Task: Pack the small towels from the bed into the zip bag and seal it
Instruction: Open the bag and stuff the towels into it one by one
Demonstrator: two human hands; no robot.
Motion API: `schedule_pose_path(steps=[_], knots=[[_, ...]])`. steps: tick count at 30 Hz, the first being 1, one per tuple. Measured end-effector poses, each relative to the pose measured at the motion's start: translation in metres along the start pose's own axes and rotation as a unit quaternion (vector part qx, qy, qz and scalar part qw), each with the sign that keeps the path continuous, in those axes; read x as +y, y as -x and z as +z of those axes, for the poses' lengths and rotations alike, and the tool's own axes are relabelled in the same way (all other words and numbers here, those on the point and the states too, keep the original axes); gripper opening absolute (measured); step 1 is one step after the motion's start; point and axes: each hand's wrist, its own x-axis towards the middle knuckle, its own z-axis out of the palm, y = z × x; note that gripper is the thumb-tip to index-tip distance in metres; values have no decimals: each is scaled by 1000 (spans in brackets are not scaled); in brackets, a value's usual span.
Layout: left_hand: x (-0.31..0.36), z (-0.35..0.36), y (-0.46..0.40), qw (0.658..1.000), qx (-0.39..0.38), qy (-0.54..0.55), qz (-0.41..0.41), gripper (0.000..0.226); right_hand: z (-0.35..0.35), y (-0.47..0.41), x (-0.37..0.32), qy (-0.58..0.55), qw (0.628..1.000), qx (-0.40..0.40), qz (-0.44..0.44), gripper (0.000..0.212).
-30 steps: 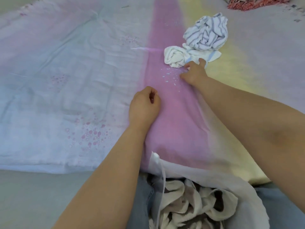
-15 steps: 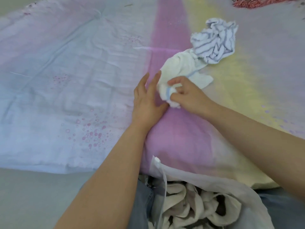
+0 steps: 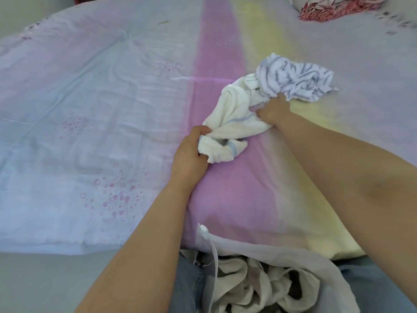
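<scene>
A white towel with a blue stripe (image 3: 232,116) lies stretched across the pink band of the bedspread. My left hand (image 3: 191,152) grips its near end, fingers curled round the cloth. My right hand (image 3: 274,108) grips the crumpled blue-striped towel (image 3: 295,77) at its near edge, where it meets the white towel's far end. The clear zip bag (image 3: 259,251) stands open on my lap at the bottom of the view, with several cream towels (image 3: 266,285) inside.
The bedspread (image 3: 101,109) runs from pale blue on the left through pink to yellow and grey on the right. A red patterned pillow (image 3: 334,7) sits at the far right. The bed's near edge (image 3: 67,247) drops to the floor on the left.
The white towel was dragged toward me and passed to my left hand, which now grips its near end. My right hand let go of it, reached back and took hold of the striped towel.
</scene>
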Motion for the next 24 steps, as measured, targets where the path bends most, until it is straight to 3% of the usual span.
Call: schedule_pose_path(steps=[2,4,6,8,11,13,16,18,19,21,22,24], knots=[[3,-1,0,1000,4,15,1,63,1,8,1,-112,990,80,-23,44],[5,-2,1,999,18,30,9,63,-4,29,-1,-204,964,168,-25,28],[5,-4,2,998,31,60,7,59,-10,59,-6,-284,941,185,-20,17],[8,-6,7,995,39,92,-7,49,-17,103,-12,-369,921,127,-16,22],[13,-11,14,993,61,101,-9,30,-29,176,-14,-483,874,-47,-8,9],[15,-15,22,993,74,97,-9,20,-45,222,-13,-434,892,-120,-34,11],[20,-23,39,986,121,115,-24,15,-70,270,-12,-373,911,-152,-88,12],[25,-27,53,979,156,129,-26,19,-76,279,-11,-317,931,-123,-132,18],[29,-29,60,978,157,135,-30,22,-75,274,-9,-249,954,-71,-155,21],[36,-32,72,978,122,165,-43,31,-64,256,-5,-104,976,-13,-191,31],[38,-33,79,976,89,193,-54,35,-56,247,-3,-51,976,-40,-208,40],[35,-38,89,960,17,264,-90,38,-33,229,1,-52,966,-136,-214,44]])
